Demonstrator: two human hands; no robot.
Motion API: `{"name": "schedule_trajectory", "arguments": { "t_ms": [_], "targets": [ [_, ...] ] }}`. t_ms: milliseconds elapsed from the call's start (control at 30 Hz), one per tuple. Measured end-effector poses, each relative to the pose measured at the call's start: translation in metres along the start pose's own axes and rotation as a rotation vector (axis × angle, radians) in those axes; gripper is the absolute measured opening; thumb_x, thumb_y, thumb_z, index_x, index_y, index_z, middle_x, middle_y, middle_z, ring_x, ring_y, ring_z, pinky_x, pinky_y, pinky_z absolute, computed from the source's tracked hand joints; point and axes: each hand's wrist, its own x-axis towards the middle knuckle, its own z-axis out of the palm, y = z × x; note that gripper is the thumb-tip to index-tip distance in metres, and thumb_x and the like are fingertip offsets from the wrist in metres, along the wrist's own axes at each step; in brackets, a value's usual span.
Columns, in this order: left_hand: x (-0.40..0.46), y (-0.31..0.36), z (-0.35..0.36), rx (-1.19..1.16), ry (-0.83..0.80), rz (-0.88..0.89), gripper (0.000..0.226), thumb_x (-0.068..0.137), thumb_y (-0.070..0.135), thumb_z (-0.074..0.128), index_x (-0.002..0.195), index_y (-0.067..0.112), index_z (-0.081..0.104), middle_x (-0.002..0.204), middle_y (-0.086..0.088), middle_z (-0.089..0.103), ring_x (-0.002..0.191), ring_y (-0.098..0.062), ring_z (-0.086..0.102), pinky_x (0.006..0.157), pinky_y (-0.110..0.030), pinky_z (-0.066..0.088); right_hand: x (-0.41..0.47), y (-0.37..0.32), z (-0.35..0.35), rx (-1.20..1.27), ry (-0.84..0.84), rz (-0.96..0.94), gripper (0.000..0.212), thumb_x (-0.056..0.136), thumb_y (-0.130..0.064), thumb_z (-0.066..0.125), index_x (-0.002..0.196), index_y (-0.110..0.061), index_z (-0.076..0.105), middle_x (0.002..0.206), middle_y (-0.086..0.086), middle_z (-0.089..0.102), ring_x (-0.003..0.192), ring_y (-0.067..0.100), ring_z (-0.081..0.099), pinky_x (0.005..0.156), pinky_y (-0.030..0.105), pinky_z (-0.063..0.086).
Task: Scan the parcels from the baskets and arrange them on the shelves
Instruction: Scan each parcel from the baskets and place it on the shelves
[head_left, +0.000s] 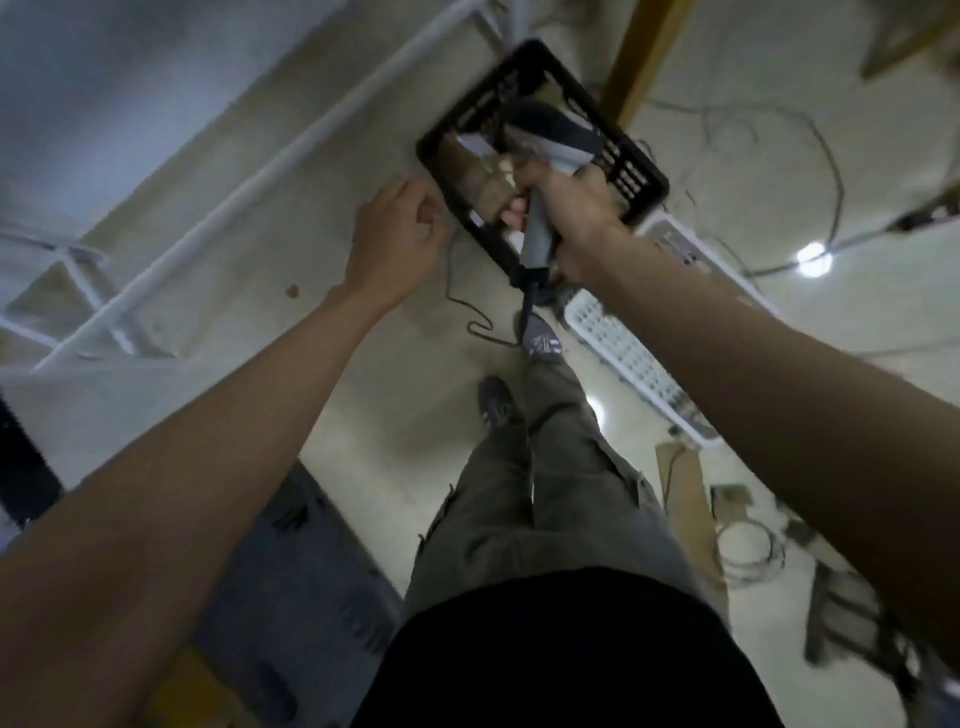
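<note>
White-painted metal shelf framing (218, 208) runs along my far left, and beside it my left hand (397, 239) hangs over the floor with loosely curled fingers, holding nothing, just short of the near-left rim of the black slatted plastic basket (636, 171). Inside the basket I can make out brown parcels (470, 174) with a pale label or slip showing among them; blur keeps me from counting them surely, but I would say at least two. They look like cardboard or kraft-paper packets, so I expect them to be light, fairly stiff and dry rather than slippery. I would pinch one by a short edge or span its flat face with my left hand, turning the label up for the beam.

My right hand (563, 208) is wrapped tight round the handle of the one grey and black handheld barcode scanner (545, 156), its head pointing down into the basket and its dark cable (467, 317) trailing across the floor.

Further right, one white perforated plastic basket (628, 353) sits on the floor just beside the black one; what it holds I cannot tell. That makes two baskets, one scanner, two hands.
</note>
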Motion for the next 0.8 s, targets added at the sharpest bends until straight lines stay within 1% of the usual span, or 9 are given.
{"name": "schedule_trajectory", "arguments": {
  "t_ms": [100, 200, 333, 433, 500, 567, 633, 700, 800],
  "targets": [
    [-0.002, 0.025, 0.047, 0.007, -0.11, 0.066, 0.016, 0.087, 0.012, 0.06, 0.101, 0.007, 0.066, 0.1, -0.01, 0.065, 0.094, -0.027, 0.062, 0.082, -0.035, 0.047, -0.007, 0.023, -0.066, 0.005, 0.145, 0.015, 0.03, 0.094, -0.004, 0.062, 0.123, -0.002, 0.053, 0.079, 0.008, 0.063, 0.061, 0.017, 0.064, 0.068, 0.036, 0.063],
    [0.0, 0.058, 0.091, -0.006, -0.213, 0.091, 0.013, 0.088, 0.012, 0.06, 0.099, 0.01, 0.066, 0.103, -0.007, 0.062, 0.093, -0.023, 0.062, 0.081, -0.034, 0.046, -0.014, 0.039, -0.126, 0.09, 0.247, 0.024, 0.022, 0.093, 0.0, 0.061, 0.114, -0.004, 0.055, 0.074, 0.008, 0.059, 0.057, 0.016, 0.057, 0.064, 0.033, 0.055],
    [0.004, 0.111, 0.15, -0.015, -0.331, 0.143, 0.012, 0.089, 0.009, 0.059, 0.099, 0.008, 0.066, 0.102, -0.004, 0.059, 0.095, -0.022, 0.059, 0.08, -0.029, 0.044, -0.02, 0.058, -0.202, 0.188, 0.367, 0.051, 0.016, 0.093, 0.006, 0.058, 0.107, -0.001, 0.057, 0.079, 0.011, 0.058, 0.057, 0.017, 0.053, 0.067, 0.034, 0.055],
    [0.004, 0.151, 0.196, 0.029, -0.426, 0.168, 0.013, 0.091, 0.01, 0.06, 0.102, 0.007, 0.066, 0.104, -0.008, 0.06, 0.099, -0.025, 0.059, 0.092, -0.039, 0.047, -0.021, 0.076, -0.259, 0.242, 0.433, 0.074, 0.024, 0.092, 0.007, 0.058, 0.116, 0.002, 0.057, 0.086, 0.013, 0.056, 0.059, 0.018, 0.05, 0.064, 0.033, 0.053],
    [-0.001, 0.174, 0.228, 0.028, -0.464, 0.167, 0.012, 0.092, 0.011, 0.06, 0.101, 0.006, 0.066, 0.102, -0.005, 0.058, 0.1, -0.026, 0.059, 0.092, -0.038, 0.047, -0.019, 0.089, -0.296, 0.242, 0.465, 0.106, 0.032, 0.092, 0.006, 0.059, 0.124, 0.004, 0.057, 0.084, 0.011, 0.057, 0.057, 0.018, 0.05, 0.061, 0.031, 0.053],
    [-0.007, 0.193, 0.261, 0.021, -0.495, 0.163, 0.011, 0.093, 0.011, 0.061, 0.1, 0.006, 0.066, 0.101, -0.004, 0.057, 0.1, -0.026, 0.059, 0.093, -0.042, 0.047, -0.012, 0.103, -0.332, 0.241, 0.494, 0.134, 0.034, 0.092, 0.005, 0.059, 0.126, 0.003, 0.058, 0.082, 0.009, 0.058, 0.054, 0.016, 0.052, 0.061, 0.03, 0.054],
    [-0.012, 0.205, 0.295, 0.029, -0.535, 0.153, 0.009, 0.092, 0.012, 0.062, 0.098, 0.007, 0.066, 0.099, 0.0, 0.055, 0.098, -0.024, 0.06, 0.091, -0.043, 0.048, -0.002, 0.118, -0.362, 0.253, 0.521, 0.156, 0.035, 0.092, 0.005, 0.059, 0.127, 0.0, 0.058, 0.083, 0.008, 0.058, 0.054, 0.015, 0.053, 0.06, 0.03, 0.055],
    [-0.014, 0.21, 0.33, 0.036, -0.587, 0.124, 0.007, 0.091, 0.012, 0.063, 0.097, 0.009, 0.065, 0.1, -0.002, 0.057, 0.098, -0.026, 0.06, 0.09, -0.042, 0.049, 0.011, 0.134, -0.385, 0.268, 0.538, 0.171, 0.033, 0.092, 0.005, 0.058, 0.125, -0.003, 0.059, 0.081, 0.008, 0.057, 0.054, 0.015, 0.052, 0.059, 0.029, 0.054],
    [-0.014, 0.202, 0.382, 0.061, -0.655, 0.072, 0.005, 0.09, 0.013, 0.064, 0.095, 0.013, 0.061, 0.099, -0.002, 0.056, 0.097, -0.026, 0.058, 0.092, -0.047, 0.048, 0.036, 0.164, -0.409, 0.265, 0.556, 0.209, 0.031, 0.092, 0.005, 0.058, 0.121, -0.002, 0.06, 0.082, 0.011, 0.056, 0.054, 0.015, 0.052, 0.058, 0.028, 0.054]
  ]
}}
